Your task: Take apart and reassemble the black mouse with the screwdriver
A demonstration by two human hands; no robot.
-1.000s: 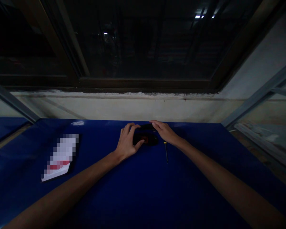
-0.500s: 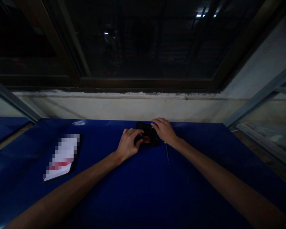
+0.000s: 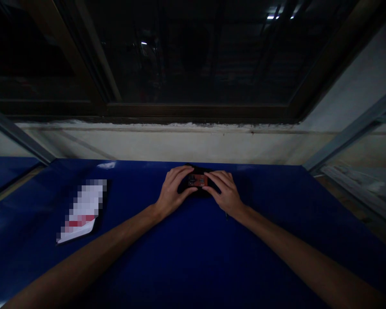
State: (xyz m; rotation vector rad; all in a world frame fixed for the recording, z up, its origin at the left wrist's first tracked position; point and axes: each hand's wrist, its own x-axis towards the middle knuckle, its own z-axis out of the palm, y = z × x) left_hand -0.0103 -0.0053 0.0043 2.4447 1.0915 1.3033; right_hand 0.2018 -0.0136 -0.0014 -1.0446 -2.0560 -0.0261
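A small reddish-orange circuit board [image 3: 198, 180] with dark parts on it shows between my two hands, above a black plastic casing [image 3: 197, 193] at the back of the blue table. My left hand [image 3: 173, 185] curls round the left side of the board, thumb in front and fingers behind. On the other side, my right hand [image 3: 227, 191] pinches the board's right end the same way. Whether the board sits in the casing or is lifted off it, I cannot tell. A thin screwdriver [image 3: 226, 216] lies mostly hidden beneath my right wrist.
On the left of the blue table [image 3: 193, 257] lies a white booklet or sheet [image 3: 83, 210] with a red band, its face pixelated. Grey metal posts [image 3: 22, 135] rise at both back corners. Behind stand a low pale wall [image 3: 154, 146] and a dark window [image 3: 193, 60].
My right hand has come down and left from the rear black piece to the circuit board's right end. More of the board shows now, and the screwdriver is largely covered.
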